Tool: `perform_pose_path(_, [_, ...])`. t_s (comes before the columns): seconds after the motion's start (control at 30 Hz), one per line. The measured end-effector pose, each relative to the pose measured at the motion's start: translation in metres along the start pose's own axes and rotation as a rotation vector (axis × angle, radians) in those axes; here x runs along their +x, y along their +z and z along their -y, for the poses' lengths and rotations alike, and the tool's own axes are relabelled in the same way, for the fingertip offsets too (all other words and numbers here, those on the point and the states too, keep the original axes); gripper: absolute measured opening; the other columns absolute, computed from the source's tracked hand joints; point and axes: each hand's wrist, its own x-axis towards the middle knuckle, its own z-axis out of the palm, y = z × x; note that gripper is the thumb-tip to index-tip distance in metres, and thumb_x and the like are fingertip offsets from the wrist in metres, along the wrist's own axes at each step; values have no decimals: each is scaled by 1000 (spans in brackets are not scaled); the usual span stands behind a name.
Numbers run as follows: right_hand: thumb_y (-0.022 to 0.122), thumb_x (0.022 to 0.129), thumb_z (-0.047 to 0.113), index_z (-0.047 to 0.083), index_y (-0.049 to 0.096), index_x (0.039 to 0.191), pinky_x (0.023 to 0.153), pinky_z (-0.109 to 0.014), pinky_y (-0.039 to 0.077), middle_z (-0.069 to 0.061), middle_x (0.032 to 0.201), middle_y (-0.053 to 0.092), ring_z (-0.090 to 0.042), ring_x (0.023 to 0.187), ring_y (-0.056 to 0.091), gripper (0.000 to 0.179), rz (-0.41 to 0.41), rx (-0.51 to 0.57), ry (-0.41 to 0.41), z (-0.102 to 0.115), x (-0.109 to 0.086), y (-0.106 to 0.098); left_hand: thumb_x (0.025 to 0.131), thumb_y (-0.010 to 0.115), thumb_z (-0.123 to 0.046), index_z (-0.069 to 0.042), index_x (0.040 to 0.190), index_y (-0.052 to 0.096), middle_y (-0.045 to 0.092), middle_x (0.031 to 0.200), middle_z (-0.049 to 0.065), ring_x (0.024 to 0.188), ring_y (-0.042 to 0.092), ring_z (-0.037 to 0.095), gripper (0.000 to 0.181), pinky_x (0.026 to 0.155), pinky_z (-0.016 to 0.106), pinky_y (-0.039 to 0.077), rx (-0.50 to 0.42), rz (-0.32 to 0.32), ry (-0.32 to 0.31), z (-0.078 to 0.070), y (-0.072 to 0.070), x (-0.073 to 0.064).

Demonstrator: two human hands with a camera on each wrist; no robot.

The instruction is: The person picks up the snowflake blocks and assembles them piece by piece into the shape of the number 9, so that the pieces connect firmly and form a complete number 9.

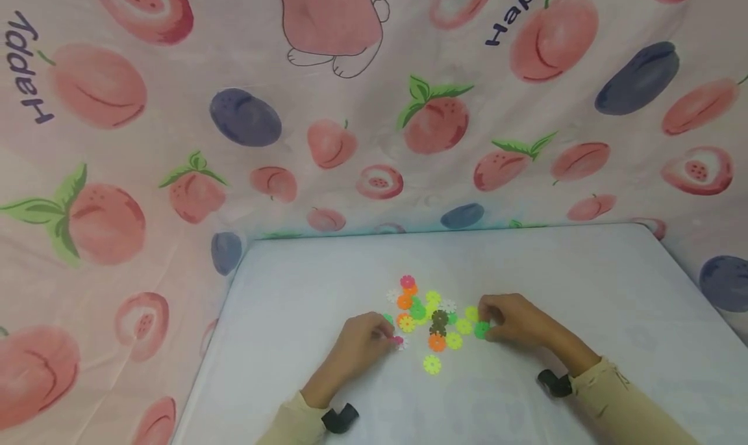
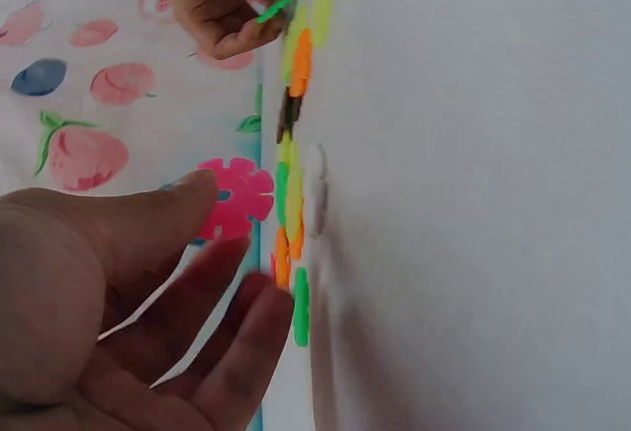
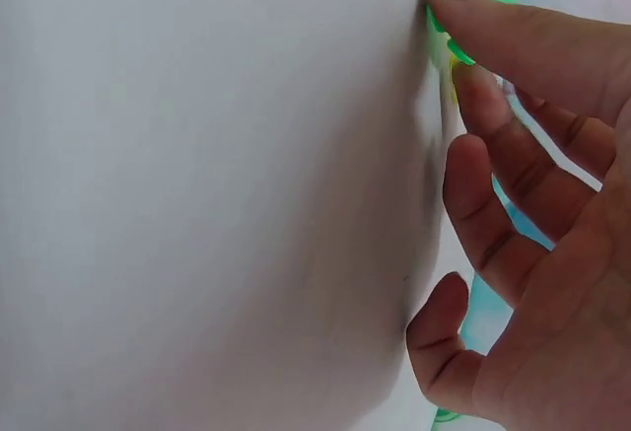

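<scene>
Pinching one disc per hand: left of the hands [image 1: 363, 342] grips a bright pink, flat, plastic-looking notched disc [image 2: 239, 199] between thumb and fingers, right hand [image 1: 517, 318] grips a bright green plastic-looking notched disc [image 1: 482, 330]. Both sit at opposite sides of a multicoloured scatter of loose flat discs [image 1: 432, 365] on the white worktop [image 1: 292, 289]; pink one is raised off the surface. Best handled, probably, with a light rim pinch that leaves slots uncovered, edges turned into view, fingertips clear of neighbours; a white notched disc [image 1: 401, 345] lies right by the left fingertips and could get dragged. Pink disc: flower-like outline, rounded lobes, narrow slots, small centre hole. Green: similar lobes, partly thumb-covered in right wrist view, centre not clear.
</scene>
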Motion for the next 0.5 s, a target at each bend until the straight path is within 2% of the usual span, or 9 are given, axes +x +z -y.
perform_pose_path(0.13, [82, 83, 15, 23, 63, 92, 71, -27, 49, 10, 86, 63, -11, 81, 55, 22, -21, 12, -42, 1, 1, 0, 90, 79, -26, -20, 91, 68, 74, 90, -9, 84, 69, 4, 13, 76, 23, 56, -191, 53, -70, 2, -4, 1])
perform_pose_path(0.3, [81, 86, 18, 25, 67, 91, 73, -25, 51, 13, 84, 64, -5, 81, 58, 17, -79, 47, -102, 8, 2, 0, 93, 75, -25, -15, 99, 64, 75, 88, -3, 79, 72, 10, 16, 74, 25, 58, -420, 148, -157, -1, -5, 2])
perform_pose_path(0.43, [80, 88, 21, 25, 69, 90, 75, -26, 52, 14, 85, 67, -3, 82, 60, 12, -101, 103, -139, 18, 2, 0, 99, 69, -20, -9, 106, 58, 79, 90, 6, 77, 76, 18, 17, 76, 29, 61, -588, 197, -188, -6, -5, 3])
perform_pose_path(0.5, [80, 88, 22, 25, 70, 91, 74, -26, 52, 13, 85, 68, -3, 81, 61, 11, -110, 133, -137, 24, 2, 0, 100, 66, -19, -7, 107, 56, 79, 92, 8, 76, 76, 20, 17, 76, 30, 62, -629, 202, -188, -9, -6, 3])
